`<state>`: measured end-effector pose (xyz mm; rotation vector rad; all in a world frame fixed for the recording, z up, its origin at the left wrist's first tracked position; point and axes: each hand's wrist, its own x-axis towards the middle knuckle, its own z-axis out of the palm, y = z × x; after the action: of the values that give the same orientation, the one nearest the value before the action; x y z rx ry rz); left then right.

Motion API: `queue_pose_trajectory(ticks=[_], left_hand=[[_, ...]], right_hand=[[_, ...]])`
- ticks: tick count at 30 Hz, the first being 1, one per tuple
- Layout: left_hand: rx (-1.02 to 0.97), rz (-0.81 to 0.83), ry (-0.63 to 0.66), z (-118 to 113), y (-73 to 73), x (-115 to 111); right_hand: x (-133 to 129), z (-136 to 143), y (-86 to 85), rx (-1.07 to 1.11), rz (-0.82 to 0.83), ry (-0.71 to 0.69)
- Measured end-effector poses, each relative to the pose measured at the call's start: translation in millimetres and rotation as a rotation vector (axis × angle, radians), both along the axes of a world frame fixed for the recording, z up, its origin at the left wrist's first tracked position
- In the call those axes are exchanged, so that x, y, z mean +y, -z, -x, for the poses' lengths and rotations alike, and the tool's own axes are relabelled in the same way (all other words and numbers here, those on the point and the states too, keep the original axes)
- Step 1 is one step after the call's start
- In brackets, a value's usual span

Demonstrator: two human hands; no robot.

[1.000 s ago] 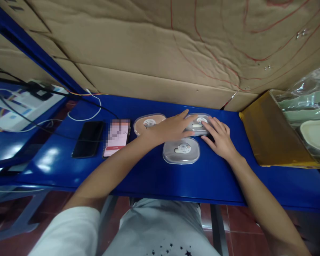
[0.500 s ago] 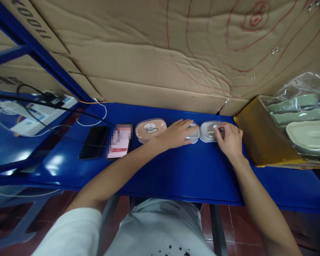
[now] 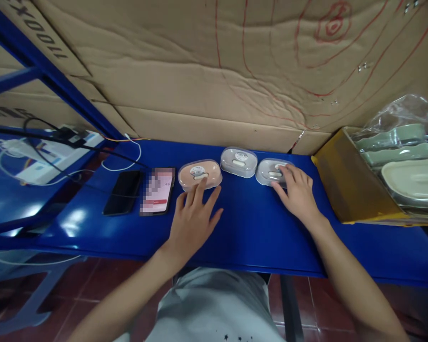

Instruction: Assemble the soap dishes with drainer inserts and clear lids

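Observation:
Three small oval plastic boxes with clear covers, round labels and pale tabs on top sit on the blue table. My left hand (image 3: 192,218) is spread open in front of the peach box (image 3: 196,172), its fingertips at that box's near edge. The middle grey box (image 3: 238,161) stands a little farther back, with no hand on it. My right hand (image 3: 297,192) lies over the right side of the other grey box (image 3: 269,172). Its thumb is at the front edge and its fingers are on top, apart from each other, partly hiding the box.
Two phones, a dark one (image 3: 123,192) and a lit one (image 3: 159,190), lie left of the boxes. A carton (image 3: 337,185) holding green and cream plastic pieces stands at right. Cardboard (image 3: 185,109) walls the back. Cables and a power strip (image 3: 39,166) are far left.
My left hand has left the middle grey box and come back left to the peach box. The middle box now stands farther back and left. My right hand stays at the right box, its fingers more spread.

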<state>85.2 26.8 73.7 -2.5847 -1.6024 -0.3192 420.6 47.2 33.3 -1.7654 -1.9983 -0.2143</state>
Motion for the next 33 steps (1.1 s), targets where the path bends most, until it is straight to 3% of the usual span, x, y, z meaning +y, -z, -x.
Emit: queue_pose_trajectory(ticks=[3,10,13,18,25,33], left_hand=[[-0.002,0.054,0.01,11,11.5,0],[0.053,0.063,0.017,13,14.0,71],[0.056,0.037,0.059,12,14.6,89],[-0.059,0.069,0.159,15,25.8,89],[-0.08,0.145,0.253,19,34.5,86],[-0.072,0.107,0.291,22,43.2,91]], right_hand=[[-1,5,3.9,-0.023,0.018,-0.028],[0,7,6.2,0.001,0.001,-0.051],[0,4,-0.4,0.035,-0.025,-0.068],[1,-6,-5.5,0.078,-0.067,-0.016],[7,-6,9.5,0.046,-0.04,-0.027],[2,-15,-2.9,0.117,-0.1,0.048]])
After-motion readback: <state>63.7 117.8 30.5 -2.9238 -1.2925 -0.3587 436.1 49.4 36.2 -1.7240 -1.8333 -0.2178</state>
